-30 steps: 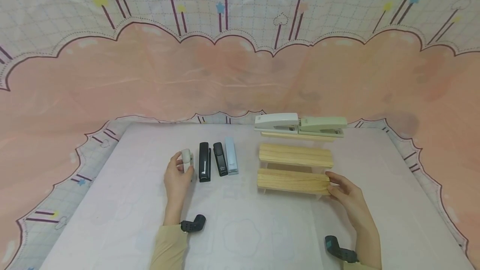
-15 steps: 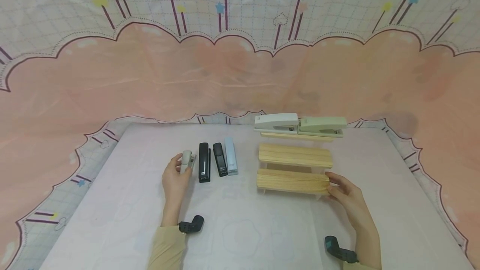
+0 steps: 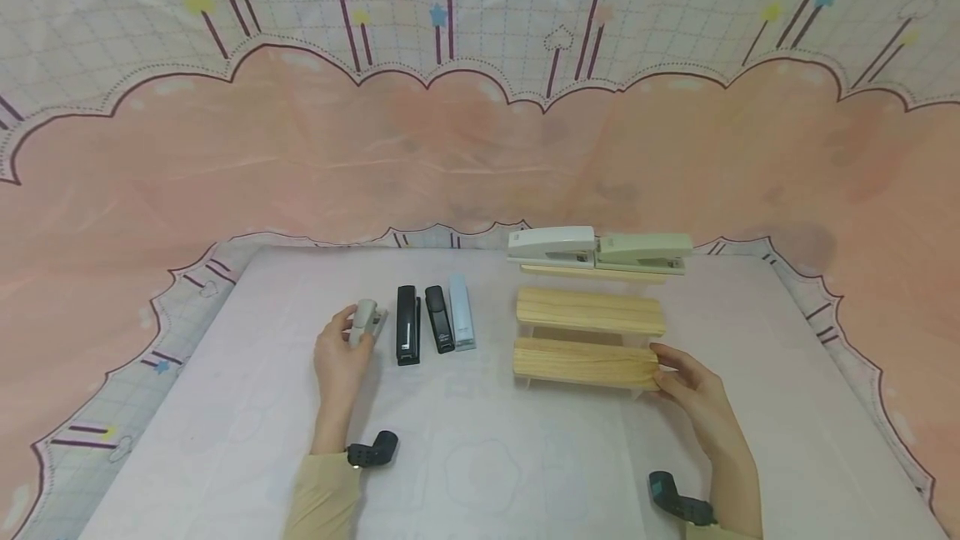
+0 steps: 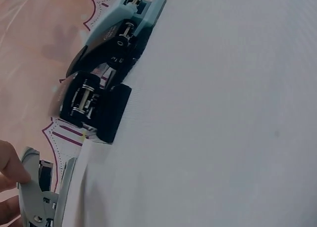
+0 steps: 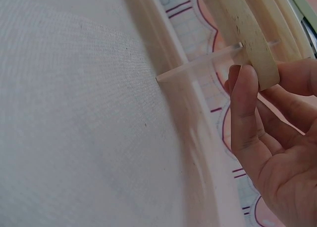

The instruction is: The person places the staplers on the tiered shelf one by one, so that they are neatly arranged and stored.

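Observation:
My left hand (image 3: 339,369) grips a small pale grey stapler (image 3: 366,322) between thumb and fingers, left of the other staplers. In the left wrist view, fingertips press the upper arm of this stapler (image 4: 32,187), whose base angles away from it. At the right, my right hand (image 3: 699,398) pinches the right end of the lowest wooden step (image 3: 585,362) of a tiered rack. The right wrist view has thumb and fingers on either side of that wooden board (image 5: 250,39), with a clear support leg (image 5: 198,63) beneath.
A large black stapler (image 3: 407,325), a slimmer black stapler (image 3: 439,319) and a light blue stapler (image 3: 462,312) stand in a row on the white table (image 3: 480,457). On the rack's top step are a white stapler (image 3: 551,244) and a green stapler (image 3: 645,250). The middle step (image 3: 591,311) is bare wood.
My left hand has drifted left with the grey stapler, away from the large black one, and the stapler has tilted to the right. My right hand has stayed on the rack.

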{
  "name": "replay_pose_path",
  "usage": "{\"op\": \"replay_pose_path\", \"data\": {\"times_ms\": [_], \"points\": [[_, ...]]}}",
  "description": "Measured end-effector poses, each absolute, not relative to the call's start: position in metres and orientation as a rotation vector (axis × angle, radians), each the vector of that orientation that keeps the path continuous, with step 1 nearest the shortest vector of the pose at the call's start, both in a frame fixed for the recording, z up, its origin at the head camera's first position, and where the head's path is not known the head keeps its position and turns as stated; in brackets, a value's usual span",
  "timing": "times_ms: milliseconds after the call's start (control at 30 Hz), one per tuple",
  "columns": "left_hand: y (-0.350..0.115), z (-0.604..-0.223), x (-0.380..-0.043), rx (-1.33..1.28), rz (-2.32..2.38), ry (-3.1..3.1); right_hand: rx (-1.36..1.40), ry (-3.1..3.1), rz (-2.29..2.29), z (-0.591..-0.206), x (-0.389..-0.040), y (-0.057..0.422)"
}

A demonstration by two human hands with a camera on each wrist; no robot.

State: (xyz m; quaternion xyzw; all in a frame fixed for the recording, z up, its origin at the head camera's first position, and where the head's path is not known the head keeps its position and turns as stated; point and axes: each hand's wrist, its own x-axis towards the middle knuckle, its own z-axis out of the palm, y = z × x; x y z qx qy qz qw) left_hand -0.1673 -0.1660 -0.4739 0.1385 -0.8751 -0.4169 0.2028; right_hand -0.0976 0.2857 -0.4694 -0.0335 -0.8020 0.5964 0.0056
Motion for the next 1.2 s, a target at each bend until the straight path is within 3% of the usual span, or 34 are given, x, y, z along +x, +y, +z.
{"op": "replay_pose_path", "data": {"times_ms": [1200], "points": [[-0.134,-0.423,-0.162,0.086,-1.166,-2.463,-0.036,-2.485,1.878,-0.473,-0.098,0.288]]}}
